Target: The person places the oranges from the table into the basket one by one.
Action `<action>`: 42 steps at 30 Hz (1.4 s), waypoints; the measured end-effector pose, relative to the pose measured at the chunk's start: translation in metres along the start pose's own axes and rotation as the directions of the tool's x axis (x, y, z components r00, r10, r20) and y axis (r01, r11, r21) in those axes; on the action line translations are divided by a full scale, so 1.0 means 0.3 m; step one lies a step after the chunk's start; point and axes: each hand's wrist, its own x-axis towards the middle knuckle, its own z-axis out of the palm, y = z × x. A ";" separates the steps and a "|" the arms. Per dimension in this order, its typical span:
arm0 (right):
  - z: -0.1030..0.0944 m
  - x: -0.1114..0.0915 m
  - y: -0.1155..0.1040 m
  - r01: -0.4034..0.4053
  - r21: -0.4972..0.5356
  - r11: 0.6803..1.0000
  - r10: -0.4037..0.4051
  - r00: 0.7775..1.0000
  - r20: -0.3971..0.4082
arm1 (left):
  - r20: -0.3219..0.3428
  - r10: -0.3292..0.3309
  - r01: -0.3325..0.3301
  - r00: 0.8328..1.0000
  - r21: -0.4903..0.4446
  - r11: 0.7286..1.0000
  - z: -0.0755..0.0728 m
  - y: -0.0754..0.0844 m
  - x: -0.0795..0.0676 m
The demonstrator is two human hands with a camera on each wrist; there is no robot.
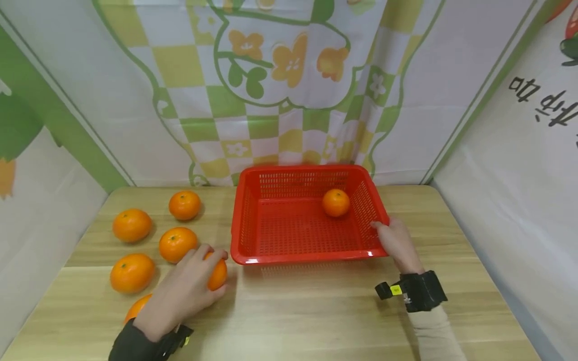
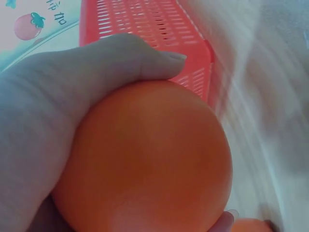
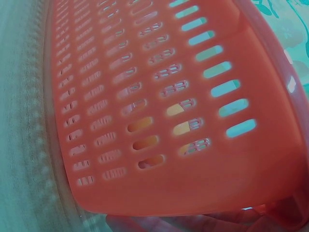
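My left hand [image 1: 185,291] grips an orange [image 1: 219,274] left of the red plastic basket [image 1: 293,225]. In the left wrist view the thumb lies over the top of that orange [image 2: 149,159], with a fingertip at its lower right side; the basket wall [image 2: 193,82] stands just beyond. My right hand [image 1: 399,243] holds the basket's right rim near the front corner, thumb over the edge. The right wrist view shows the slotted basket wall [image 3: 203,179] close up, with fingers [image 3: 169,223] at its lower edge. One orange [image 1: 336,202] sits inside, towards the right.
Several more oranges lie on the wooden table [image 1: 307,316] at the left, among them a back one [image 1: 184,205], a middle one [image 1: 177,244] and a front one [image 1: 137,308] partly hidden by my left forearm. A patterned curtain [image 1: 280,125] hangs behind the basket.
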 end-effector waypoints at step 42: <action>0.002 -0.012 -0.005 -0.034 0.004 0.999 0.034 0.999 0.010 | -0.035 0.190 -0.190 0.981 -0.004 0.982 -0.175 0.056 0.078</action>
